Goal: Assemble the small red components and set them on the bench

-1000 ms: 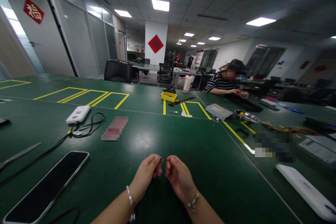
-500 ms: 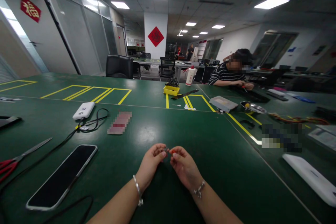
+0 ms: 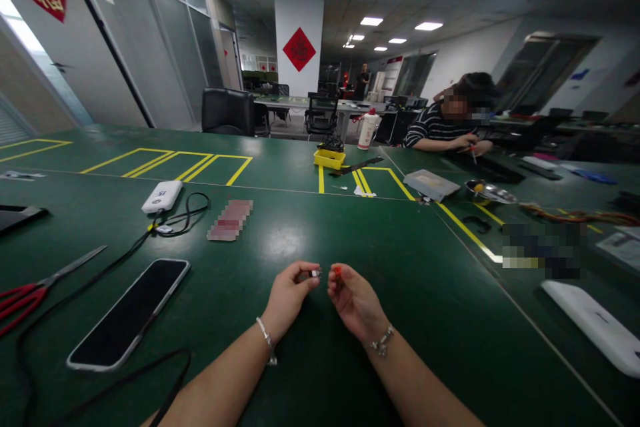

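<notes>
My left hand (image 3: 290, 290) is closed, pinching a small white-and-metal piece (image 3: 315, 273) between thumb and fingertips; its exact kind is too small to tell. A short gap to the right, my right hand (image 3: 356, 300) is closed on a small orange-red piece (image 3: 338, 270), partly covered by the fingers. Both hands are over the near middle of the green table (image 3: 280, 327), each wrist wearing a bracelet. The two pieces are apart from each other.
On the left lie a phone (image 3: 130, 313), red-handled scissors (image 3: 50, 283), a white power bank (image 3: 163, 197) and a black cable (image 3: 120, 263). A white device (image 3: 593, 323) lies right. A yellow box (image 3: 329, 159) stands farther back; a co-worker (image 3: 440, 123) sits beyond at the right.
My hands have drawn apart, and the two small pieces that were together now show a gap. The view has tilted slightly downward.
</notes>
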{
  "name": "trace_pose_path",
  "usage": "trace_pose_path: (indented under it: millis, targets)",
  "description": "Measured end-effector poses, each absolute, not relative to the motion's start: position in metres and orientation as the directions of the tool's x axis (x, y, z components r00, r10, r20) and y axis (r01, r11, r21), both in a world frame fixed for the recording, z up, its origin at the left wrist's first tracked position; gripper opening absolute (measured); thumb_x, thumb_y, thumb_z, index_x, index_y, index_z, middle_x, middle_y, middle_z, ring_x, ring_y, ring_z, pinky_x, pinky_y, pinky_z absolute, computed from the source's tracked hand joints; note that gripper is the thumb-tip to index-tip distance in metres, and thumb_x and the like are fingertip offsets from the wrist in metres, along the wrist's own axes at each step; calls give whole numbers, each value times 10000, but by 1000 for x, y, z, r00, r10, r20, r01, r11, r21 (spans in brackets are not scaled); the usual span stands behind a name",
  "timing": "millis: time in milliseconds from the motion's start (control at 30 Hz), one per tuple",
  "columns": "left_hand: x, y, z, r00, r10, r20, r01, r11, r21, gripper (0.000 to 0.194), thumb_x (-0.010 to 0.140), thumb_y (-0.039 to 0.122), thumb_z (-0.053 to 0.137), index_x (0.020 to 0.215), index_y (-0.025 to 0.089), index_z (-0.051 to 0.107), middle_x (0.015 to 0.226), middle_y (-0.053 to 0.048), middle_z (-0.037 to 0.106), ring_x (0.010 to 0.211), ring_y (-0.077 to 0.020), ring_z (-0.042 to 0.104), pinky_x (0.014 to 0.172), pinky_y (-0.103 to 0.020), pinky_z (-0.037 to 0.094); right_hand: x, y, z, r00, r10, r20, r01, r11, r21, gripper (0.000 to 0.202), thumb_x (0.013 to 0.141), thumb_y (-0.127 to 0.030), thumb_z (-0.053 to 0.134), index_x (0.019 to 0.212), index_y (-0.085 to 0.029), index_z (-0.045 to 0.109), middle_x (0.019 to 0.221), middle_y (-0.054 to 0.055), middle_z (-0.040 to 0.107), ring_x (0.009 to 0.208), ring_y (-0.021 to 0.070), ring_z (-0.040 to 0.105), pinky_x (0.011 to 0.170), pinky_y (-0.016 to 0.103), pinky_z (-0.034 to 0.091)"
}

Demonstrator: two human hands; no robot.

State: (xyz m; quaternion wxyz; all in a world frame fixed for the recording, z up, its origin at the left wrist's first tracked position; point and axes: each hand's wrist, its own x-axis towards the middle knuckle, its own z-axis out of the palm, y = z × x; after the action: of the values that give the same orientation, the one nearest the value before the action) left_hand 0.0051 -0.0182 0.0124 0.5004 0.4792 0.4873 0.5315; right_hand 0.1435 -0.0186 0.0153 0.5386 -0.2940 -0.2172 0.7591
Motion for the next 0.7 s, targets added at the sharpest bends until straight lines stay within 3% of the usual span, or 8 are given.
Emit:
trace_pose_path:
  millis: [233,533,700]
  targets:
    - [7,-23,15,7,975,222,242,-217,946,170,638,153,604,800,199,627,816,1,607,655,-110,520,618,-241,416,143,-16,11,-162,975,-150,-660,-220,-718,200,596,-221,726,751,-188,604,661,-23,611,561,60,506,540,172,413]
    - [10,-24,14,35,953,301,357,-293,887,130,663,160,606,788,191,592,792,-1,592,655,-114,504,607,-246,412,136,-17,6,4,993,-118,-493,-100,-864,188,601,-324,707,643,-172,604,599,-27,573,549,82,479,545,221,389]
    - [9,-25,10,10,942,336,463,-302,833,93,680,205,604,772,195,599,737,1,575,646,-122,495,589,-248,393,131,-19,4,109,992,-66,-297,-31,-954,165,611,-325,695,652,-175,640,630,-12,595,583,102,501,564,236,405]
